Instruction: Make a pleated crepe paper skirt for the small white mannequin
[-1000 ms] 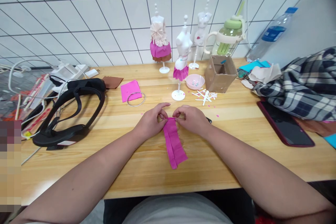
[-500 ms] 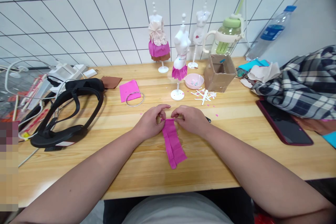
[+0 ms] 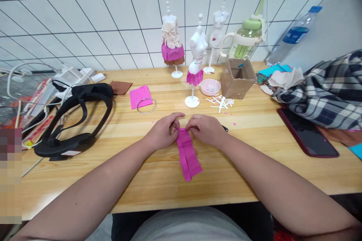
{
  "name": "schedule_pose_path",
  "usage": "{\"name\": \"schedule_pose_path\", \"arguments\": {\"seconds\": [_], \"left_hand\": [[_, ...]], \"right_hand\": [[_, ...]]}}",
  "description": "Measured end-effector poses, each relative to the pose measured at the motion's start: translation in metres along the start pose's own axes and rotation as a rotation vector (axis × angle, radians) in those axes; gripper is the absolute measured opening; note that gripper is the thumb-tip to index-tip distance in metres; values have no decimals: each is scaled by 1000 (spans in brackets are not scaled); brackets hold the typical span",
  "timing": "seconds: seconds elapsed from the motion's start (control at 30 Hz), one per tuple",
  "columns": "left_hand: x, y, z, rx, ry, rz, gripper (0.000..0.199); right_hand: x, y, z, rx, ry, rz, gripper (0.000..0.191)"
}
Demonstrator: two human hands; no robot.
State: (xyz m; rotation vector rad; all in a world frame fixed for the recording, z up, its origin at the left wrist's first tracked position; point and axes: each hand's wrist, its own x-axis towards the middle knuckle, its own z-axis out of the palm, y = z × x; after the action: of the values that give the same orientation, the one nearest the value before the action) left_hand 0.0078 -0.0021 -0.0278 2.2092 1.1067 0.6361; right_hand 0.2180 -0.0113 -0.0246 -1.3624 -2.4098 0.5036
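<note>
A folded strip of magenta paper (image 3: 189, 156) lies on the wooden table, its far edge turned over in a narrow fold. My left hand (image 3: 165, 131) pinches the left end of that fold, the index finger stretched out above it. At the right end, my right hand (image 3: 204, 130) holds the same fold between thumb and fingers. Beyond my hands stands a small white mannequin (image 3: 198, 47) with a magenta paper skirt. A dark-tipped tool (image 3: 224, 128) shows partly beside my right hand. A metal ring (image 3: 146, 106) overlaps a magenta square (image 3: 140, 95).
Two more mannequins (image 3: 169, 35) stand at the wall. Right of centre are a pink bowl (image 3: 210, 87), white strips (image 3: 221, 104), a cardboard box (image 3: 237, 81) and a green-lidded jug (image 3: 250, 34). A phone (image 3: 308, 133) and plaid cloth (image 3: 333, 90) lie right, a black headset (image 3: 75, 120) left.
The view has shifted slightly. The folded far edge of the magenta strip looks a little wider between my fingers, and both hands keep their hold.
</note>
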Motion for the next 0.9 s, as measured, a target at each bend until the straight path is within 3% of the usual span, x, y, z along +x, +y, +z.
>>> {"name": "schedule_pose_path", "arguments": {"seconds": [0.27, 0.43, 0.6, 0.77, 0.83, 0.9], "left_hand": [[1, 1, -12, 111, 9, -14, 45], [0, 1, -11, 89, 35, -26, 46], [-1, -2, -11, -9, 231, -31, 42], [1, -7, -16, -230, 360, -133, 46], [2, -9, -17, -299, 372, -172, 46], [2, -10, -18, -351, 380, -194, 45]], "right_hand": [[1, -4, -4, 62, 15, 93, 27], [1, -11, 0, -15, 40, 110, 16], [2, -8, 0, 104, 26, 118, 7], [4, 7, -5, 486, 9, 228, 5], [6, 12, -8, 686, 108, 289, 9], [7, 16, -12, 821, 364, 319, 14]]}}
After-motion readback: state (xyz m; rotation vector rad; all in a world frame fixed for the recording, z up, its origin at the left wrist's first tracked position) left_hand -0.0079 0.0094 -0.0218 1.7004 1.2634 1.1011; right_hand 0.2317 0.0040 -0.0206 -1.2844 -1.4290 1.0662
